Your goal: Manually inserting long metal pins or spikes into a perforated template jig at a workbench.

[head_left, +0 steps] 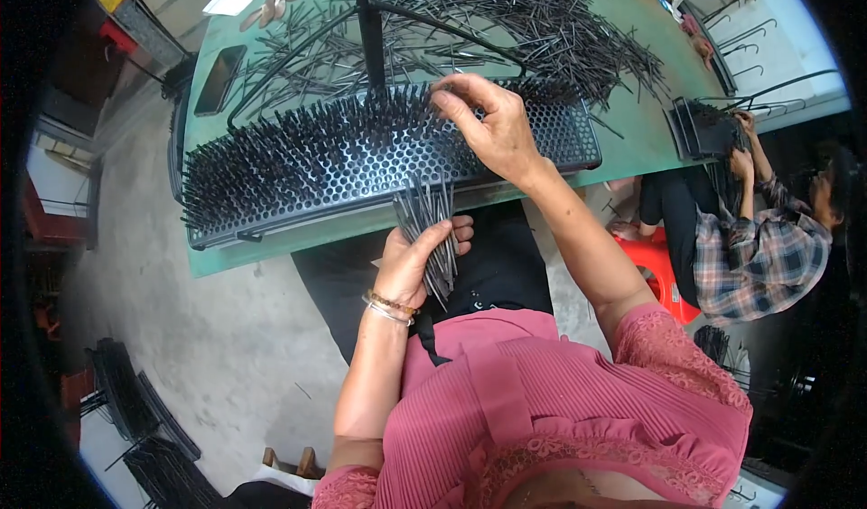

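My left hand (pixel 404 261) is closed around a bundle of thin dark rods (pixel 428 215), held upright just in front of the table edge. A long perforated tray (pixel 379 168) lies across the near side of the table. Short dark rods (pixel 257 161) stand packed in its holes on the left and along the back; bare holes show in the front middle and at the right end. Over the tray's back middle my right hand (pixel 498 131) bends its fingers into a pinch at the standing rods. Whatever lies between those fingertips is too small to make out.
Loose rods (pixel 551 21) heap across the green table (pixel 623 148). A black post (pixel 368 39) with braces rises behind the tray. A phone (pixel 220 79) lies at the left. At right, a co-worker (pixel 763 265) on a red stool (pixel 652 263) handles another tray (pixel 709 137).
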The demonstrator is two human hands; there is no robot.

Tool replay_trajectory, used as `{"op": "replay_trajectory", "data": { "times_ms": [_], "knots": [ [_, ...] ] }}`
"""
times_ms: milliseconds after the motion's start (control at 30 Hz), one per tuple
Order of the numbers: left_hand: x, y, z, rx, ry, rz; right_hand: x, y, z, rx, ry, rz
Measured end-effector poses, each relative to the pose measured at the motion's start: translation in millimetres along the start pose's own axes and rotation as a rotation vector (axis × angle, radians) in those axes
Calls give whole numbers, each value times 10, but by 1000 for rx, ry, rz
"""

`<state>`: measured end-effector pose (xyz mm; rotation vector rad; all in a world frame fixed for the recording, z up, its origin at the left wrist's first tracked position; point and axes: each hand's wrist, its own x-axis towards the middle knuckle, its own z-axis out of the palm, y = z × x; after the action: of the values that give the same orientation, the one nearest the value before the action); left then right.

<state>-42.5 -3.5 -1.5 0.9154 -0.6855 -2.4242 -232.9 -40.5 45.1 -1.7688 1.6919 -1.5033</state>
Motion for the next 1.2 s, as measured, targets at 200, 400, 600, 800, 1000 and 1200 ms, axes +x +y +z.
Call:
{"op": "replay_trajectory", "data": {
  "times_ms": [200, 400, 600, 800, 1000, 1200],
  "knots": [
    [-29, -9, 19, -75, 1, 6, -48, 7, 36, 65, 34, 53],
    [-46, -26, -22, -85, -7, -53, -86, -47, 28, -23, 90, 8],
    [-76, -17, -30, 31, 50, 1, -91, -79, 54, -33, 86, 7],
    [-91, -47, -66, 26, 110, 44, -123, -93, 99, -150, 154, -110],
    [-98, -47, -73, 43, 134, 52, -158, -84, 143, -163, 168, -11],
    [-102, -46, -94, 44, 132, 48, -181, -58, 171, -207, 119, -120]
  ]
}}
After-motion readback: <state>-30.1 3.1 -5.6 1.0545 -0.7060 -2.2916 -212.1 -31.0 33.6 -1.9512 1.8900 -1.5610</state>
